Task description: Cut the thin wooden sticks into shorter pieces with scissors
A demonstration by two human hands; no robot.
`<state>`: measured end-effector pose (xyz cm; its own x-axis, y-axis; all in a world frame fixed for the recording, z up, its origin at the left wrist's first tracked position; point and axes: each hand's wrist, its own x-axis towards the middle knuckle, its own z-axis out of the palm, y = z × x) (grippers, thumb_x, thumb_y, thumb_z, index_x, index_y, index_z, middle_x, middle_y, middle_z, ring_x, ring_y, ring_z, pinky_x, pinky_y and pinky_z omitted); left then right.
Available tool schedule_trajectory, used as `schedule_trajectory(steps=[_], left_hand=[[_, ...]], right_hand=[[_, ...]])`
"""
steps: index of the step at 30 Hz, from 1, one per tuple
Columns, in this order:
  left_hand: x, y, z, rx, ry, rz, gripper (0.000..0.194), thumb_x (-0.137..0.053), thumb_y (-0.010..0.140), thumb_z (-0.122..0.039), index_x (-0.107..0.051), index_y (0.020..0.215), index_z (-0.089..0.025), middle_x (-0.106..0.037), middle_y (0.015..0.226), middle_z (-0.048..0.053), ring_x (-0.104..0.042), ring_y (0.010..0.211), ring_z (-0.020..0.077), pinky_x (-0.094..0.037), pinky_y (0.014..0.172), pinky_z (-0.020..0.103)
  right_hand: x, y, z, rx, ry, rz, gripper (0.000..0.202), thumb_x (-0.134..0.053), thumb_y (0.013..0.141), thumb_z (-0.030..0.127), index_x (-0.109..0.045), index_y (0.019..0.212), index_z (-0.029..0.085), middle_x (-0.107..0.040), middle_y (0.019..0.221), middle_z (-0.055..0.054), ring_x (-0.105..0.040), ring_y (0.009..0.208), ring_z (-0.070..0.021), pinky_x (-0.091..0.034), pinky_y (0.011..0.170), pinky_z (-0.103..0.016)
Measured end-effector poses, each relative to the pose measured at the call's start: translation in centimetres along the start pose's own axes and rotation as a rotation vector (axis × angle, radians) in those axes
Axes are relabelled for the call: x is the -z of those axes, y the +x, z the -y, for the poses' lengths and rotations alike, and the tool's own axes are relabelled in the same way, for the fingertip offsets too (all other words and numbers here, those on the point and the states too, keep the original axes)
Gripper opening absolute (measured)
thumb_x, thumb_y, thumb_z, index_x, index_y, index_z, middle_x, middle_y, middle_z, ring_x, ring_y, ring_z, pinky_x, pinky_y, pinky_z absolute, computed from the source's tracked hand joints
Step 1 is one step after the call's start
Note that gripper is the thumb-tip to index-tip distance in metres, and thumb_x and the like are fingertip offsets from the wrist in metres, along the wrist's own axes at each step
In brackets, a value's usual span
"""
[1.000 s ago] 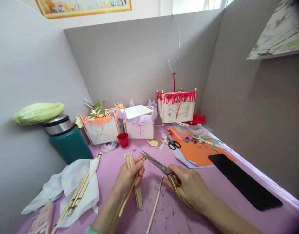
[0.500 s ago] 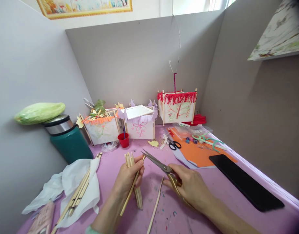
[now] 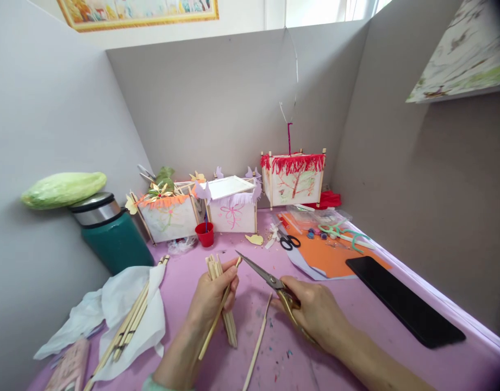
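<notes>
My left hand (image 3: 211,298) is closed around a bundle of pale wooden sticks (image 3: 230,330). One separate stick (image 3: 208,341) lies slanted under its thumb, with its upper end pointing toward the scissors. My right hand (image 3: 317,309) grips scissors (image 3: 256,267) with gold handles, their blades together and their tip close to that stick's upper end. Below the scissors a thin pale strip of wood (image 3: 256,347) reaches up to my right fingertips; whether they pinch it I cannot tell.
White paper (image 3: 150,331) with more sticks (image 3: 131,323) lies at left, near a teal bottle (image 3: 117,241) topped by a green gourd (image 3: 64,190). Paper lanterns (image 3: 233,217) stand behind a red cup (image 3: 205,234). At right are orange paper (image 3: 327,260), black-handled scissors (image 3: 289,243) and a black slab (image 3: 405,301).
The scissors' blades, slightly apart before, have come together. Both hands keep nearly the same place, and the whole view has shifted a little.
</notes>
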<state>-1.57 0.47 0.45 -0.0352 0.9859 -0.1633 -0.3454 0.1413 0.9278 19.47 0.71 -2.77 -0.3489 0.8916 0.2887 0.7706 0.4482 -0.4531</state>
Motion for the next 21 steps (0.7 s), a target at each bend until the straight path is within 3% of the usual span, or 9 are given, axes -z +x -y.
schedule_trajectory(steps=[8,21], left_hand=[[0.58,0.37,0.08,-0.010,-0.019,0.044,0.049,-0.071,0.070,-0.037,-0.055,0.108,-0.012,-0.052,0.051,-0.008,-0.032,0.029,0.0026,-0.019,0.032,0.018],[0.79,0.68,0.32,-0.012,-0.011,0.060,0.052,-0.074,0.069,-0.039,-0.058,0.108,-0.011,-0.049,0.052,-0.009,-0.030,0.031,0.0017,-0.019,0.033,0.018]], right_hand=[[0.46,-0.10,0.50,0.000,0.014,0.018,0.025,-0.064,0.082,0.046,-0.061,0.094,0.024,-0.066,0.079,0.000,-0.058,0.064,-0.0166,-0.038,0.060,-0.026],[0.25,0.12,-0.39,-0.020,-0.004,0.008,0.022,-0.057,0.085,0.044,-0.060,0.080,0.023,-0.066,0.066,0.001,-0.058,0.057,-0.0158,-0.034,0.054,-0.025]])
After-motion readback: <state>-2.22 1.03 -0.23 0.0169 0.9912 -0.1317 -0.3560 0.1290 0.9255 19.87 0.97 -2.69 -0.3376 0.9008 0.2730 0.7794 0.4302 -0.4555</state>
